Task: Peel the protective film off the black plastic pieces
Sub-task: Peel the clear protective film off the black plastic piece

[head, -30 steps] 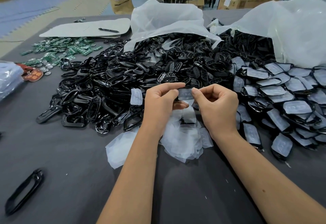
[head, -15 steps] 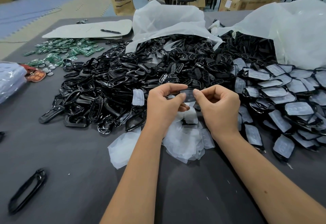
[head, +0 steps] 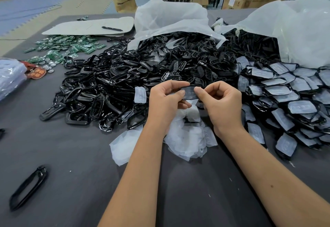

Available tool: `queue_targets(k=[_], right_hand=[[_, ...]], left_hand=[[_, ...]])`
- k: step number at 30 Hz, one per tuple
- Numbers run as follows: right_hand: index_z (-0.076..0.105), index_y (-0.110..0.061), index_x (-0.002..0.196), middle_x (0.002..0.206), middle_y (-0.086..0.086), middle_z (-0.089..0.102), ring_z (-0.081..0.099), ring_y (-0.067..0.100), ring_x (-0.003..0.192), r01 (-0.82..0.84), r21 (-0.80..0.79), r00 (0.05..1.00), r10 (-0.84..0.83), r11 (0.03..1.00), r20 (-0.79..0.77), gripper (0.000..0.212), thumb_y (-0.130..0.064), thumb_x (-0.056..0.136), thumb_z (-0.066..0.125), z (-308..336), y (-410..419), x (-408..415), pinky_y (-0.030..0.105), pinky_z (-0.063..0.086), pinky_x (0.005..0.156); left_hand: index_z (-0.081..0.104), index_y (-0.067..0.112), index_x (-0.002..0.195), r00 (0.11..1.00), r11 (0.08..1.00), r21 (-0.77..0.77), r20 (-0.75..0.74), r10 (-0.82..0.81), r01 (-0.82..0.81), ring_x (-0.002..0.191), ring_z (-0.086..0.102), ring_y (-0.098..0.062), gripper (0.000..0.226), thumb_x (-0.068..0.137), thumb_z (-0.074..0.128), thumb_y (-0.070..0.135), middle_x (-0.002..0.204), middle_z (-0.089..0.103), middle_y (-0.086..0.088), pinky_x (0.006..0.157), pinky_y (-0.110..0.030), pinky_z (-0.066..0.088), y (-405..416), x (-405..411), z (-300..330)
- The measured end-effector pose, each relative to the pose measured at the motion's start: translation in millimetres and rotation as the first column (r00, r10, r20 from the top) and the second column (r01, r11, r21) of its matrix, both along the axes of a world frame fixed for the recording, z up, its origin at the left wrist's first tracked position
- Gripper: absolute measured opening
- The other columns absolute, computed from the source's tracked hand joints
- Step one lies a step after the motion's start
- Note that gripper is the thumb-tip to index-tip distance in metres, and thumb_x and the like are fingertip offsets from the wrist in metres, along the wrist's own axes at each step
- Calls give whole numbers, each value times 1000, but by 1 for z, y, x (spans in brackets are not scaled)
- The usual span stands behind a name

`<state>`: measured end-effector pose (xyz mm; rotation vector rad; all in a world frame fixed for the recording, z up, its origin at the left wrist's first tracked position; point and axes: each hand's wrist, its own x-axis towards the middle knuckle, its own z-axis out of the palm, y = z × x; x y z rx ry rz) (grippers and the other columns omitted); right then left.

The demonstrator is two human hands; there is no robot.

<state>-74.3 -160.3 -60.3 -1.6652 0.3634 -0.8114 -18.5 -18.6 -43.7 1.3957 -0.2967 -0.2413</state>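
Left hand point(head: 165, 101) and right hand point(head: 221, 101) both pinched film-covered black piece point(head: 189, 93) above peeled film heap point(head: 185, 137) on surface point(head: 80, 155).

The piece point(head: 189, 93) I pinch between my left hand point(head: 165, 101) and right hand point(head: 221, 104) is black plastic under a cloudy, slightly shiny film. The bare frames point(head: 100, 90) heaped to my left are glossy black plastic — they catch the light. Peeled films point(head: 185, 137) lie thin, milky and crinkled. The table point(head: 71, 155) looks matt dark grey, cloth-like. The bags point(head: 169, 17) are translucent white plastic — softly creased
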Motion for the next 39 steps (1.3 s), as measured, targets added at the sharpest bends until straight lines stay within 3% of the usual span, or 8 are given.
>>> queue_targets(k=[5, 12, 19, 25, 28, 30, 32, 39], right_hand=[[70, -7, 89, 69, 4, 69, 59, 13, 54, -122, 160, 992, 120, 980, 26, 17, -16, 87, 84, 2, -1, -2, 23, 44, 45], [70, -4, 87, 61, 6, 67, 58, 17, 50, -141, 149, 990, 138, 979, 28, 11, -9, 92, 78, 1, 0, -3, 24, 43, 42], [72, -16, 84, 59, 10, 68, 54, 17, 40, -96, 93, 995, 99, 991, -28, 14, -16, 97, 70, -3, -1, -2, 27, 45, 43], [73, -19, 83, 61, 9, 68, 62, 29, 48, -122, 93, 992, 126, 988, -30, 22, -30, 98, 61, -2, 0, -1, 31, 47, 44], [71, -20, 84, 67, 4, 71, 67, 19, 55, -97, -6, 994, 97, 995, -52, 14, -31, 92, 74, -4, 1, -1, 27, 50, 48], [69, -19, 84, 71, 0, 72, 68, 16, 63, -45, -151, 996, 33, 987, -79, 18, -32, 87, 82, -4, 2, 1, 25, 54, 57], [69, -20, 84, 72, -1, 72, 69, 16, 66, -28, -184, 996, 11, 983, -94, 21, -34, 85, 83, -3, 2, 2, 28, 55, 61], [73, -20, 81, 61, 5, 70, 64, 19, 46, -72, 19, 994, 73, 997, -83, 13, -24, 92, 77, -3, 1, -2, 28, 46, 45]], left_hand=[[77, 10, 102, 1000, 1000, -22, 1, -17, 17, 58, 69, -18, 26, 97, 58, -7, 90, 77, -14, 56, -21, 54, 1, -2, 1], [77, 11, 99, 997, 1000, 29, 81, 1, -3, 56, 68, -19, 15, 91, 72, -1, 84, 77, -6, 55, -22, 52, 0, -4, -1], [76, 12, 96, 995, 997, 74, 95, 26, -33, 54, 67, -19, 18, 91, 70, -4, 80, 76, -3, 52, -21, 51, -4, -3, -1], [75, 14, 96, 994, 994, 80, 83, 71, -77, 54, 67, -17, 19, 92, 69, -4, 84, 77, 0, 54, -22, 52, -5, -1, -4], [75, 14, 96, 994, 995, 85, 99, 44, -53, 55, 67, -18, 18, 92, 70, -3, 85, 77, -2, 55, -25, 54, -4, 0, -6], [74, 13, 96, 994, 996, 85, 111, 22, -31, 54, 67, -18, 17, 92, 69, -3, 83, 77, -3, 55, -25, 54, -4, 1, -5], [73, 12, 96, 995, 997, 79, 101, 18, -26, 54, 67, -18, 18, 92, 68, -5, 82, 76, -3, 53, -24, 53, -3, 1, -5], [75, 11, 96, 996, 994, 112, 83, 12, -21, 53, 66, -20, 19, 90, 69, -6, 85, 76, -4, 53, -24, 51, -2, -1, -4]])
